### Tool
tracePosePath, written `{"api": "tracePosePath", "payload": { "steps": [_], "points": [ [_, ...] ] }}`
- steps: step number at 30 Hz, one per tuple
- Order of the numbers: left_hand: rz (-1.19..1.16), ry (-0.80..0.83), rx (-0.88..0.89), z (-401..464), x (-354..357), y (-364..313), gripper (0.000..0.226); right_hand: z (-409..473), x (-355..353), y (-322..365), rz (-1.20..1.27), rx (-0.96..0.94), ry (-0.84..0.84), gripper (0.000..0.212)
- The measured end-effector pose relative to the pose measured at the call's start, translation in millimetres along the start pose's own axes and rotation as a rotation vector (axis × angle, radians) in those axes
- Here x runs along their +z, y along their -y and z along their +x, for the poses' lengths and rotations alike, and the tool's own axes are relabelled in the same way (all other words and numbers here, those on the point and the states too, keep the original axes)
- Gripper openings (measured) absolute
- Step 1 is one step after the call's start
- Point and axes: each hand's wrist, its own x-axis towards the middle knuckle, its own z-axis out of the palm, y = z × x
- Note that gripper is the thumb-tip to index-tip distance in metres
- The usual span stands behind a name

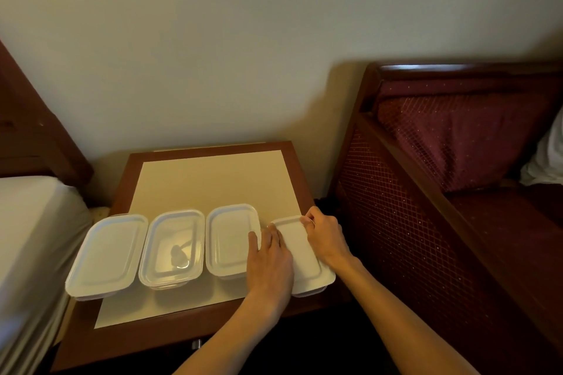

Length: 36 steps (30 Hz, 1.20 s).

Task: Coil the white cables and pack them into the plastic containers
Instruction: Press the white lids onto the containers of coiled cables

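Several clear plastic containers stand in a row on a small wooden table (pixel 170 341). The far-left container (pixel 108 256) and the third container (pixel 230 239) wear white lids. The second container (pixel 173 248) is uncovered, with something small and dark inside that I cannot identify. Both my hands are on the lid of the rightmost container (pixel 300 250). My left hand (pixel 269 262) lies flat on its left side, fingers straight. My right hand (pixel 324 236) curls over its far right corner. No white cable is visible.
A cream mat (pixel 213 183) covers the tabletop under the containers. A bed with a white sheet (pixel 30 237) borders the table on the left. A dark red upholstered sofa with a wooden frame (pixel 426 192) stands close on the right. The wall is behind.
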Motion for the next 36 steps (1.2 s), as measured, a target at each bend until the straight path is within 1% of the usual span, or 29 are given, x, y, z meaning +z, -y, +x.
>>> {"api": "tracePosePath", "payload": {
  "steps": [2, 4, 6, 8, 10, 11, 15, 19, 21, 24, 25, 27, 30, 32, 34, 35, 36],
  "points": [
    [-0.040, -0.041, -0.001, 4.5, -5.2, 1.8, 0.050, -5.5, -4.2, -0.2, -0.007, 0.038, 0.044, 0.029],
    [-0.110, -0.113, -0.003, 10.4, -4.2, 2.7, 0.050, -13.5, -2.3, -3.9, -0.080, 0.090, 0.070, 0.033],
    [-0.163, -0.148, 0.017, 15.9, 6.2, -1.0, 0.054, -22.3, 2.9, -7.8, -0.161, 0.098, 0.032, 0.037],
    [-0.174, -0.145, 0.043, 20.7, 18.7, -8.7, 0.059, -29.0, 5.2, -9.2, -0.210, 0.062, -0.038, 0.036],
    [-0.202, -0.147, 0.038, 23.5, 28.9, -15.8, 0.076, -28.8, 4.5, -10.6, -0.248, 0.042, -0.077, 0.034],
    [-0.216, -0.149, 0.029, 24.3, 32.4, -17.5, 0.079, -28.1, 3.9, -10.6, -0.253, 0.039, -0.083, 0.034],
    [-0.236, -0.169, -0.026, 29.8, 44.5, -20.3, 0.063, -26.3, 3.8, -12.3, -0.202, 0.030, -0.072, 0.031],
    [-0.254, -0.135, 0.007, 31.5, 50.3, -23.2, 0.056, -26.2, 3.4, -15.2, -0.184, 0.040, -0.055, 0.030],
    [-0.262, -0.123, 0.005, 30.5, 46.9, -23.4, 0.061, -27.8, 2.2, -13.3, -0.194, 0.041, -0.059, 0.030],
    [-0.319, -0.089, 0.009, 26.3, 41.8, -20.6, 0.079, -31.6, -1.1, -9.4, -0.235, 0.047, -0.072, 0.031],
    [-0.338, -0.082, 0.013, 25.3, 40.3, -20.2, 0.077, -33.0, -2.6, -9.6, -0.241, 0.046, -0.075, 0.031],
    [-0.386, -0.156, 0.028, 19.6, 30.2, -14.6, 0.059, -35.3, -4.9, -9.7, -0.234, 0.048, -0.076, 0.030],
    [-0.499, -0.329, 0.084, 7.9, 15.7, 9.3, 0.052, -37.4, -7.6, -9.5, -0.287, 0.110, -0.073, 0.033],
    [-0.548, -0.426, 0.039, -1.4, 9.4, 43.5, 0.045, -40.1, -4.5, -2.0, -0.382, 0.092, -0.179, 0.036],
    [-0.569, -0.552, -0.086, -10.5, 9.1, 90.6, 0.037, -46.7, 5.1, 19.6, -0.398, -0.047, -0.305, 0.036],
    [-0.575, -0.587, -0.169, -15.2, 10.0, 116.6, 0.035, -51.6, 13.2, 34.5, -0.339, -0.150, -0.316, 0.035],
    [-0.582, -0.593, -0.259, -19.6, 11.4, 141.7, 0.034, -58.2, 23.4, 50.5, -0.256, -0.264, -0.280, 0.033]
  ]
}}
